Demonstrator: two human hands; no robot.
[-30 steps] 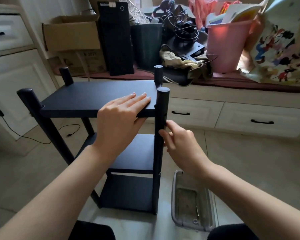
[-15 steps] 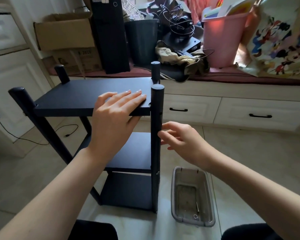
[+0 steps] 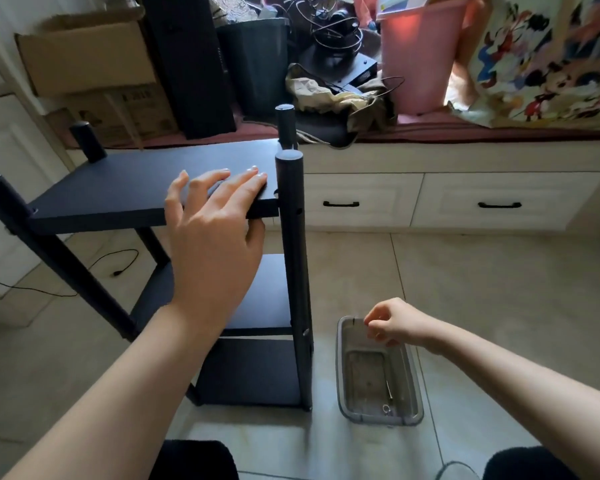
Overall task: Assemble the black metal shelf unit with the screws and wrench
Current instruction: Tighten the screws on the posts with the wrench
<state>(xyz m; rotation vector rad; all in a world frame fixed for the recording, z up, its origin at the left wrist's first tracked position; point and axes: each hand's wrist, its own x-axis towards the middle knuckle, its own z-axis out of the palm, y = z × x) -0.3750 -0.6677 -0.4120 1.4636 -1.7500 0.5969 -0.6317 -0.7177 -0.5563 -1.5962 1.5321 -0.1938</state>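
Observation:
The black shelf unit stands on the floor with its top board, a middle shelf and a bottom shelf between round posts. My left hand holds the top board's near edge beside the front right post, fingers on top, thumb underneath. My right hand hovers over the far end of a clear plastic box on the floor, fingers curled, with nothing visible in them. Inside the box lie a thin wrench and a small metal piece.
A window bench with white drawers runs behind the shelf, piled with a pink bucket, a cardboard box, black cases and cables. A black cord lies on the tiled floor at left. My knees sit at the bottom edge.
My right hand left the front right post and dropped to the plastic box, fingers curling. My left hand's thumb now hooks under the top board.

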